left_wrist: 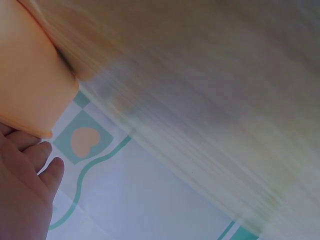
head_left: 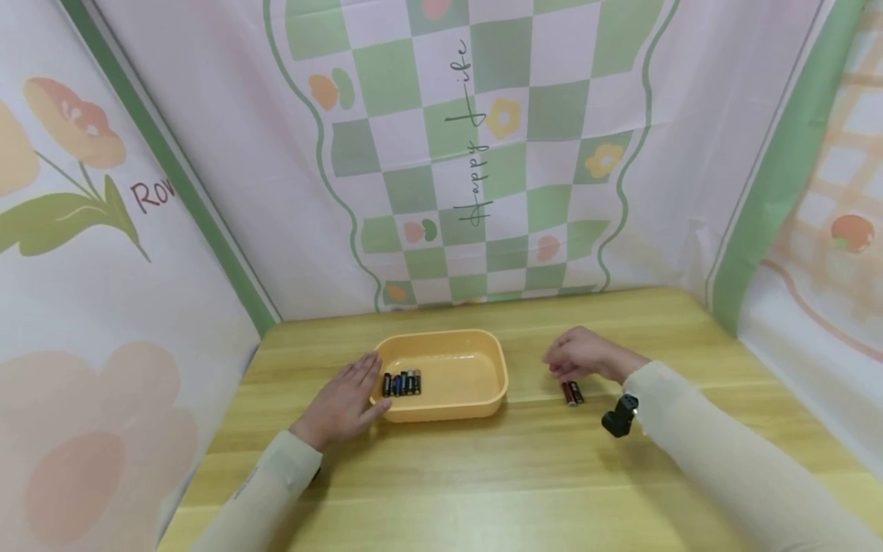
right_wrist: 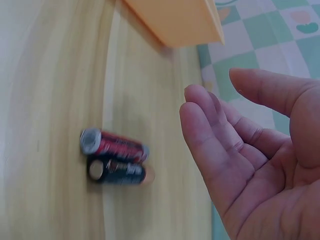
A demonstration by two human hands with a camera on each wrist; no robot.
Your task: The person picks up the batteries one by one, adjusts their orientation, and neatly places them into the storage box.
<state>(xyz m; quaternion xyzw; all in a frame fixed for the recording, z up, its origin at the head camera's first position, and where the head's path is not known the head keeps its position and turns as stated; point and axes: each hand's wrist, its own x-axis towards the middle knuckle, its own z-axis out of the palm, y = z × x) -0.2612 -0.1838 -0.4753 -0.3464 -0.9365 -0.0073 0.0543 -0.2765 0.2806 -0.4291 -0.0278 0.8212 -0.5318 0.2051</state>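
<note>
My left hand [head_left: 345,402] rests at the left end of a yellow-orange plastic tray [head_left: 441,414], fingers along its rim and thumb near the front corner. In the left wrist view the fingertips lie against the tray's rim [left_wrist: 30,131]. Several dark batteries [head_left: 402,383] lie side by side at the tray's left. To the right of the tray, my right hand [head_left: 582,354] hovers over the table beside a red battery [head_left: 569,393] and a black battery [head_left: 577,392]. The right wrist view shows its thumb and fingers apart, holding nothing, with the red battery [right_wrist: 117,145] touching the black one [right_wrist: 120,171].
A wood-grain table [head_left: 441,491] carries everything. Behind it hangs a green checkered cloth [head_left: 483,153], with printed cloth walls at left [head_left: 90,307] and right [head_left: 828,253]. A small black device [head_left: 619,415] is strapped to the right wrist.
</note>
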